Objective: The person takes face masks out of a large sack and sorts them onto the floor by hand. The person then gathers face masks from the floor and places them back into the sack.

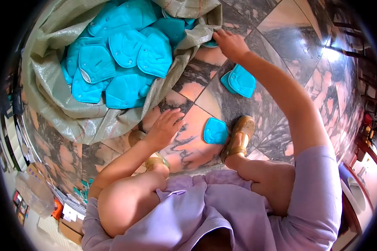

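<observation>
A large woven plastic sack [92, 123], its rim rolled down, holds many turquoise padded fabric pieces [97, 63] with stitched edges, small snaps and slits. My right hand [232, 44] reaches to the sack's right rim, fingers curled at a turquoise fabric piece [210, 43] that is mostly hidden by the hand and the rim. Below the sack, my left hand [165, 129] hovers with its fingers apart, holding nothing. Two overlapping turquoise pieces [242, 81] lie on the floor below my right forearm. A single turquoise piece [215, 131] rests beside my right shoe [243, 129].
The floor is patterned marble tile [197, 159]. At the left edge are a clear plastic bag [33, 192], a cardboard box [70, 230] and papers. Dark wooden furniture [366, 150] stands along the right. My knees are bent on both sides.
</observation>
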Demonstrator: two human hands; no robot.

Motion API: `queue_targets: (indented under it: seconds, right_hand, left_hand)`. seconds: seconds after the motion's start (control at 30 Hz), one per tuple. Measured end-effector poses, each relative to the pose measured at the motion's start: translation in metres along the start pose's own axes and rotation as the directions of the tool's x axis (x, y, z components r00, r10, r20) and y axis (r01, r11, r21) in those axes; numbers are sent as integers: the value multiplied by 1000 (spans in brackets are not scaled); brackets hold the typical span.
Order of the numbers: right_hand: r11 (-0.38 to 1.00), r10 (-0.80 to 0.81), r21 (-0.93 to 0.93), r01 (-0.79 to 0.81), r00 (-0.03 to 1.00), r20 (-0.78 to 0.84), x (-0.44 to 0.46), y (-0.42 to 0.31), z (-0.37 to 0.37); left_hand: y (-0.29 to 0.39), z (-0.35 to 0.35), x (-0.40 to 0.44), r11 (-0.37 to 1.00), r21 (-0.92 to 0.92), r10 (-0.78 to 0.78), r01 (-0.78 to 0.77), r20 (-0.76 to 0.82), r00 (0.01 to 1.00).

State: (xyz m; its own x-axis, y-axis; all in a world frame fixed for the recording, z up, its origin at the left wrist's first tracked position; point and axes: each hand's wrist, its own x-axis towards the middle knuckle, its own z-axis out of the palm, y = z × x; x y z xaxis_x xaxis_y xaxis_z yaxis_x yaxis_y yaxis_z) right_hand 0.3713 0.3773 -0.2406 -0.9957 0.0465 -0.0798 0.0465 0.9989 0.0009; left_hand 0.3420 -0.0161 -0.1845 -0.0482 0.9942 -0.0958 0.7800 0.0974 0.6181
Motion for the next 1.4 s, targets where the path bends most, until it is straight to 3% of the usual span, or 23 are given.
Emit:
queue_targets:
  seconds: [0.03, 0.1, 0.13, 0.23, 0.27, 0.4, 0.47, 0.53, 0.57, 0.6, 0.63, 0.67, 0.7, 0.73, 0.77, 0.8, 0.87, 0.93, 1.0, 1.17, 1.27, 1.3, 1.4]
  right_hand:
    - [999, 15, 32, -13, 999, -36, -11, 4, -9]
    - [994, 103, 6, -105, 985, 141, -47, 6, -28]
    - [989, 143, -11, -144, 964, 226, -65, 3, -38]
    - [972, 192, 77, -220, 943, 271, -130, -30, -39]
    - [992, 123, -37, -119, 975, 183, -149, -40, -14]
    - [973, 72, -229, -6, 958, 278, -138, -35, 3]
    - [997, 66, 23, -74, 970, 235, -120, -16, -8]
    - [929, 128, 310, -201, 962, 240, -104, -14, -27]
    - [830, 83, 542, -129, 991, 108, -105, -22, -29]
    - [657, -20, 728, -197, 960, 278, -109, -33, -41]
    - [565, -125, 814, -138, 960, 249, -118, -53, -43]
    - [522, -340, 847, 106, 936, 93, -128, -69, -37]
    - [572, -406, 815, 96, 896, 179, -142, -89, -42]
    - [614, -475, 742, 270, 877, 73, -157, -111, -28]
    - [718, -527, 642, 268, 812, 251, -176, -127, -17]
    - [759, -607, 500, 416, 730, 314, -172, -135, -37]
    - [720, -630, 550, 424, 732, 260, -188, -148, 3]
    - [656, -645, 704, 273, 687, 335, -187, -144, 8]
    - [684, -612, 688, 244, 705, 358, -182, -149, 1]
    - [788, -390, 602, 129, 861, 325, -197, -162, 10]
    - [808, -406, 589, -23, 702, 585, -169, -153, -19]
    - [791, -434, 612, -11, 695, 574, -159, -149, -22]
    - [651, -354, 751, -108, 832, 427, -100, -133, -63]
  left_hand:
    - [0, -2, 1, 1000, -25, -10, 9, -40, 999]
    - [-1, -9, 0, 996, -81, -49, 38, -127, 991]
    - [-1, -21, 0, 999, -9, -53, 52, -145, 988]
    - [-10, -33, -4, 993, -33, -116, 112, -181, 977]
    - [-12, -33, -4, 991, -45, -132, 126, -177, 975]
    - [-13, -37, 12, 998, -50, -41, 35, -125, 991]
    - [-11, -38, 20, 996, -85, -20, 9, -127, 992]
    - [-9, -45, 21, 998, -65, 8, -19, -164, 986]
    - [-7, -50, 17, 998, -70, -20, 6, -203, 979]
    - [-7, -56, 14, 997, -72, -44, 27, -248, 968]
    - [-8, -62, 10, 996, -74, -66, 47, -292, 954]
    - [-8, -67, 6, 993, -72, -110, 91, -331, 937]
    - [-9, -73, 0, 988, -70, -152, 135, -370, 916]
    - [-12, -77, -5, 982, -67, -191, 179, -409, 892]
    - [-16, -77, -9, 979, -64, -202, 194, -443, 874]
    - [-18, -81, -9, 980, -24, -187, 198, -454, 871]
    - [-22, -93, -8, 978, 62, -147, 198, -466, 873]
    - [-23, -104, -8, 974, 95, -134, 207, -496, 858]
    - [-28, -111, -9, 968, 93, -145, 232, -546, 825]
    - [-37, -124, -27, 955, 91, -176, 283, -595, 784]
    - [-39, -133, -39, 936, 158, -153, 313, -621, 769]
    - [-41, -136, -43, 920, 192, -148, 341, -635, 758]
    - [-41, -150, -55, 889, 144, -226, 435, -689, 689]
